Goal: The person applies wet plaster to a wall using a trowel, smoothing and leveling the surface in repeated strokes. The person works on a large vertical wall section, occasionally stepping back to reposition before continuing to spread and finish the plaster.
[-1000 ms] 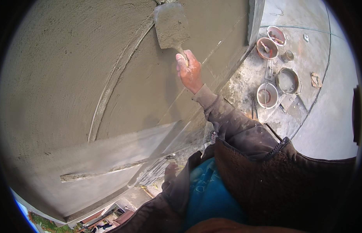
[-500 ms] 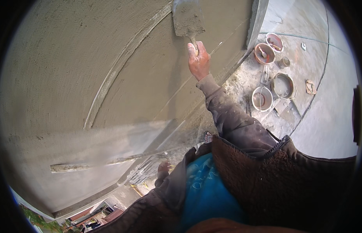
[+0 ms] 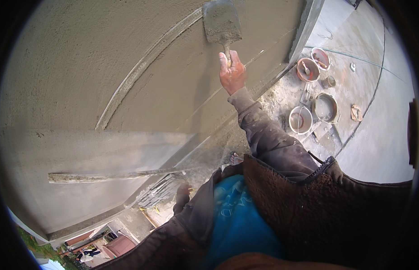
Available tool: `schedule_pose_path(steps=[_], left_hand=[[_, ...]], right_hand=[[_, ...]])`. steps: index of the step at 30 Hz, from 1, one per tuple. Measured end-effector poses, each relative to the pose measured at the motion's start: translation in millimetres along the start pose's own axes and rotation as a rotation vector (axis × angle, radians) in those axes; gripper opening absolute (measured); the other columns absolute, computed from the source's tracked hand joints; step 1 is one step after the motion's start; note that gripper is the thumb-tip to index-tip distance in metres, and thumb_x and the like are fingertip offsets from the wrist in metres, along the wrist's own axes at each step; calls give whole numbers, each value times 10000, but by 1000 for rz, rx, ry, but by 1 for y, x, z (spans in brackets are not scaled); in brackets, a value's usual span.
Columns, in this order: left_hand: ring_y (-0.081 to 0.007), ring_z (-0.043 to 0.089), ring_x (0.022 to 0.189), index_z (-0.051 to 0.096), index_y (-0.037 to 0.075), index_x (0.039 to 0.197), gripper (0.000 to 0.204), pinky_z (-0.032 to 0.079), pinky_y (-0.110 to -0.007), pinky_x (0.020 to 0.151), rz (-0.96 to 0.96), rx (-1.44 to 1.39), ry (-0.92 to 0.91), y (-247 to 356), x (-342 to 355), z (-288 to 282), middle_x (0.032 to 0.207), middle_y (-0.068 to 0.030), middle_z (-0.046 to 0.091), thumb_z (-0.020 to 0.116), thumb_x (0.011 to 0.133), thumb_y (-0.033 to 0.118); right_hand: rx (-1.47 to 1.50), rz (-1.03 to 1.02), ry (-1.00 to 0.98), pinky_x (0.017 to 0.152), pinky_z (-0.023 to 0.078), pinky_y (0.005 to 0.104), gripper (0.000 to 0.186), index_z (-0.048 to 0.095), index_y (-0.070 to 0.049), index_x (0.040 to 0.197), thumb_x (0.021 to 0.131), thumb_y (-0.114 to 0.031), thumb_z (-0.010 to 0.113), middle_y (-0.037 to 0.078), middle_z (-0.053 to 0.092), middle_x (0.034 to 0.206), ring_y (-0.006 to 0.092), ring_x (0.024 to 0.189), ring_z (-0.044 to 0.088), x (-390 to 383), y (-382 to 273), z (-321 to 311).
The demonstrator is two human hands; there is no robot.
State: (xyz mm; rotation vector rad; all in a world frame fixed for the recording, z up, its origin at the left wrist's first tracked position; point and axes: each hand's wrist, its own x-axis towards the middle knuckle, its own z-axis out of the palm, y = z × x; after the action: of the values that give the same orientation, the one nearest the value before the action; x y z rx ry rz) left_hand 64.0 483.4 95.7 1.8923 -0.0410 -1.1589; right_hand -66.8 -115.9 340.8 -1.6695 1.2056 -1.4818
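Observation:
My right hand is closed round the handle of a square-bladed trowel, its arm stretched out toward the grey rendered wall. Wet mortar smears the blade, which lies over or against the wall; I cannot tell whether it touches. Beside the blade, a raised curved band runs down the wall to the left. My left hand hangs low by my body, small and dim, so its fingers do not show clearly. A long pale straightedge slants across the lower wall near it.
On the floor at the right stand several mortar-stained buckets, a wide round tub and a small can. A hose crosses behind them. Grey stacked strips lie at the wall's foot. My foot is close by.
My right hand and the trowel sit slightly lower in view, still gripped together. The straightedge and lower wall appear higher, as the view has shifted a little.

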Motion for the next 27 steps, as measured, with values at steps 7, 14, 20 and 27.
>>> schedule_pose_path(steps=[7,14,20,27], left_hand=[[-201,696,856,588,83,1247,338,465,-283,611,-65,92,42,4,-11,2,1058,-80,705,513,979,275],[-224,679,824,590,74,1241,317,492,-321,622,-128,30,134,-14,-26,8,1012,-84,691,488,990,239],[-204,662,817,602,98,1224,281,501,-340,615,-130,-148,181,-29,-38,12,995,-82,688,545,992,247],[-172,650,703,628,106,1157,267,489,-334,583,-138,-62,276,-30,-35,4,928,-79,695,575,996,312]], right_hand=[[60,-452,-320,578,484,394,254,595,-66,957,897,-280,719,114,612,741,321,652,623,-101,-51,26],[166,5,-40,566,457,396,219,546,-59,983,995,-272,593,109,567,696,293,615,586,-49,-29,21],[65,-198,-319,640,505,446,248,600,-80,1023,937,-306,653,141,644,826,351,753,656,-132,-67,47],[247,-123,-188,611,484,355,274,598,-59,1052,972,-319,631,121,618,806,253,659,619,-142,-76,52]])
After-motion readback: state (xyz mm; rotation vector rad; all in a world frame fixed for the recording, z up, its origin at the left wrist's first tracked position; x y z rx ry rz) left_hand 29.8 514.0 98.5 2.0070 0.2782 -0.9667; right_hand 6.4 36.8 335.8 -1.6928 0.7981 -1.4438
